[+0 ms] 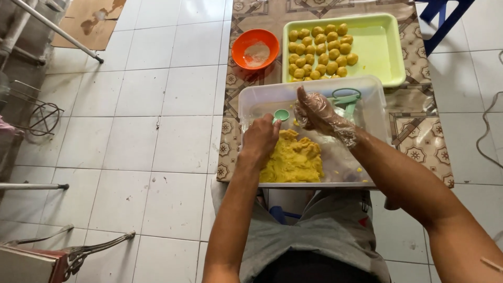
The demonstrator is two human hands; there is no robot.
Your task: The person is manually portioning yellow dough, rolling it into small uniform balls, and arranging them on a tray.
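Observation:
My left hand (260,137) grips a small green measuring spoon (281,115) over a clear plastic tub (246,99). A mound of yellow dough (293,160) fills the tub's near left part. My right hand (320,114), in a thin clear plastic glove, hovers just right of the spoon with fingers curled around a bit of yellow dough. More green measuring spoons (346,99) lie in the tub behind that hand.
A light green tray (385,50) holds several yellow dough balls (319,50) on its left half. An orange bowl (255,48) with white powder stands left of it. All rest on a patterned low table (419,141) over white floor tiles. A blue chair leg (445,23) is at the far right.

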